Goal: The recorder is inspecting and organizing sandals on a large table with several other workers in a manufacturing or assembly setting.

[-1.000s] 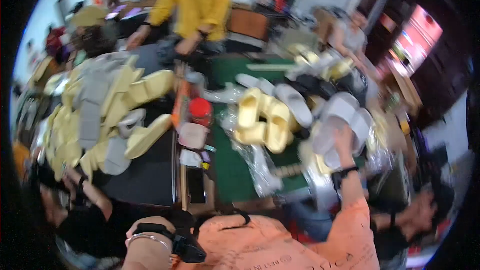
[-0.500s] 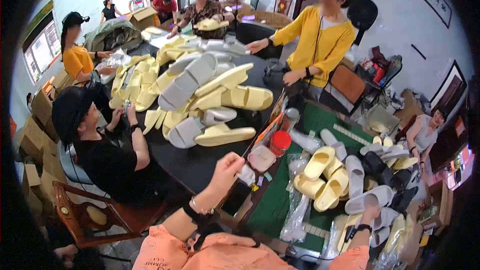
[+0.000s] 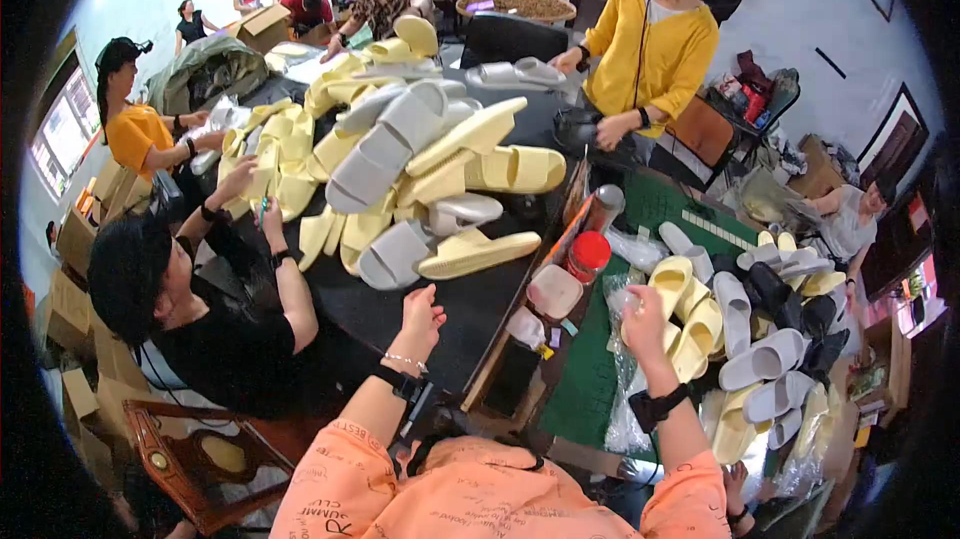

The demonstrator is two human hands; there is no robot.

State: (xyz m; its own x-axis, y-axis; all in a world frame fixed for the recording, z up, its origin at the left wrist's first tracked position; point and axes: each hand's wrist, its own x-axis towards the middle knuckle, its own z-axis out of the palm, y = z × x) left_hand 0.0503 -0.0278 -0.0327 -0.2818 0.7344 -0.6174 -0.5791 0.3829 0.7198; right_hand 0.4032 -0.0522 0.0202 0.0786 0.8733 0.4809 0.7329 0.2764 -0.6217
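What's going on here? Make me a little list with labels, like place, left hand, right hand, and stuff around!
Place: a workroom with several people around a black table and a green mat.
Left hand: raised over the black table, fingers curled, holding nothing that shows.
Right hand: touching a clear plastic bag.
Nearby: yellow slippers, a red-lidded jar.
Behind: a heap of yellow and grey slippers.

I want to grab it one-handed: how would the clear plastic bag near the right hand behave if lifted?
The clear plastic bag looks thin and crinkled, so probably floppy and light. Its glossy film may be slippery. It drapes off the green mat, so it would likely sag.
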